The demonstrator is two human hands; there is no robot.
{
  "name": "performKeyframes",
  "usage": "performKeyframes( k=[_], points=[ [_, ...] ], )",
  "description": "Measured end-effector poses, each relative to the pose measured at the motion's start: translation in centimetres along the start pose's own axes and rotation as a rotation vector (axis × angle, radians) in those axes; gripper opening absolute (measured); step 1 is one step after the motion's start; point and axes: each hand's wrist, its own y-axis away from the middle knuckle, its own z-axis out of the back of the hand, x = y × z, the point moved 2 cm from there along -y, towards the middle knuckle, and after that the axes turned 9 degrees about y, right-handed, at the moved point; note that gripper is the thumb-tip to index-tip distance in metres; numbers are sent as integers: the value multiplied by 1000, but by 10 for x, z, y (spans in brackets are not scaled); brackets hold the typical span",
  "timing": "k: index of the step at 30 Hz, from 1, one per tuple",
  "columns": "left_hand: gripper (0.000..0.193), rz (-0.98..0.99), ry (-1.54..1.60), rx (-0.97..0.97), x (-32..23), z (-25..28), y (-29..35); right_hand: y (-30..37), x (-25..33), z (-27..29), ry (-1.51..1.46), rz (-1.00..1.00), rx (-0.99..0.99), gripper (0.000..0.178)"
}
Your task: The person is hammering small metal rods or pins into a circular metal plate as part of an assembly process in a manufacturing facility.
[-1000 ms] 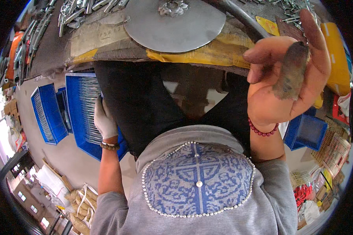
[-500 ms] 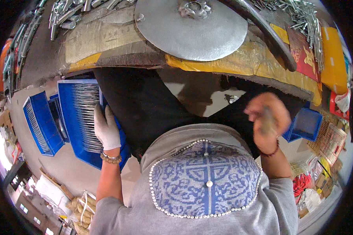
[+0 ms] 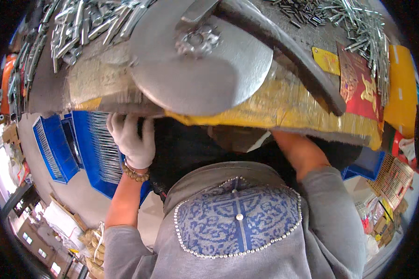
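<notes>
My left hand, in a white glove, reaches up to the front edge of the workbench, beside a blue bin. Its fingers are apart, with the tips at the edge and no object visible in them. Thin metal rods fill the bin in a dense row. My right forearm goes under the bench edge, which hides the hand and anything in it. On the bench above lies a round metal plate, with a dark curved metal bar across its far right side.
Metal tubes lie heaped at the far left, with small pins and rods at the far right. Another blue bin stands at left, a blue crate at right. A beige plastic basket sits beyond it.
My left hand has left the bin's rim and moved up and right to the bench edge. My right hand has gone from above my lap to under the bench. The view has shifted toward the bench.
</notes>
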Motion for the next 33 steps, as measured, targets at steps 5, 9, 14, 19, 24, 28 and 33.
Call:
performKeyframes(
  k=[5,9,14,19,24,28,33],
  points=[
    [48,45,76,-21,44,0,34,166,-77,-3,-70,66,1,29],
    [75,125,304,161,50,-1,52,146,-62,-11,-108,58,-58,30],
    [41,2,413,36,1,-21,8,411,-123,-133,-185,83,-335,30],
    [43,146,365,-48,31,-18,43,666,-393,-83,-104,238,-348,31],
    [44,188,256,53,11,-16,20,631,-416,-143,-172,246,-450,31],
    [46,364,343,60,41,-26,37,515,-443,-104,-46,291,-386,32],
    [48,402,213,168,10,-18,21,117,-140,-124,-140,286,-497,32]
  ],
)
